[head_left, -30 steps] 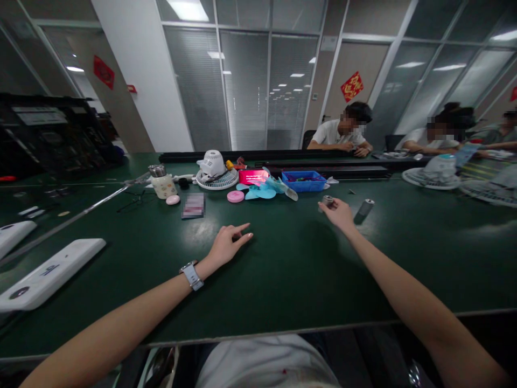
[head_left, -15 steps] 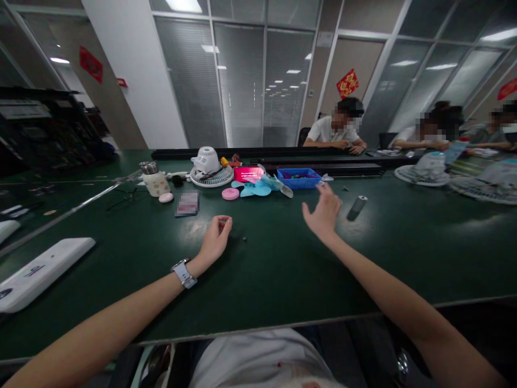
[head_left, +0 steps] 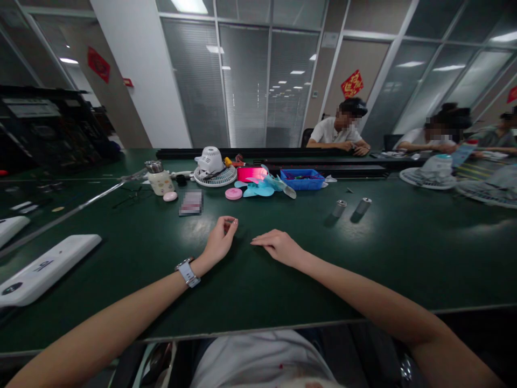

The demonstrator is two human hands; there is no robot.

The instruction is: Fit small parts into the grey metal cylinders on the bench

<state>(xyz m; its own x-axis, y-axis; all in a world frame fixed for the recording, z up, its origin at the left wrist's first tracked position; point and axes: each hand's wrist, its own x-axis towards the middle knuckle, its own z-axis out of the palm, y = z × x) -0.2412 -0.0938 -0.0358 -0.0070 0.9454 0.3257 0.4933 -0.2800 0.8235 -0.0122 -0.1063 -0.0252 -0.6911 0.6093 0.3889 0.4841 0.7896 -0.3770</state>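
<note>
My left hand (head_left: 220,238), with a watch (head_left: 187,272) on its wrist, rests on the green table (head_left: 226,302). Its fingers are curled in toward the thumb, and whatever they hold is hidden. Just right of it, my right hand (head_left: 279,248) reaches in low over the tabletop. The fingers there are pressed together and point left; their tips touch or nearly touch the surface, and I cannot make out what is under them. Two silver-topped cylinders, like batteries, stand to the right: one cylinder (head_left: 340,208) nearer my hand and another cylinder (head_left: 362,206) beyond.
At the back are a fan housing (head_left: 210,161), pink disc (head_left: 233,194), light-blue fan blades (head_left: 262,186), a phone (head_left: 248,174) and a blue tray (head_left: 302,182). A bottle (head_left: 160,180) and white casing (head_left: 56,267) lie left. People sit across the table.
My right hand has moved left and nearer, from beside the cylinders to beside my left hand. A second cylinder now shows where it was. The small dark piece between my hands is no longer visible.
</note>
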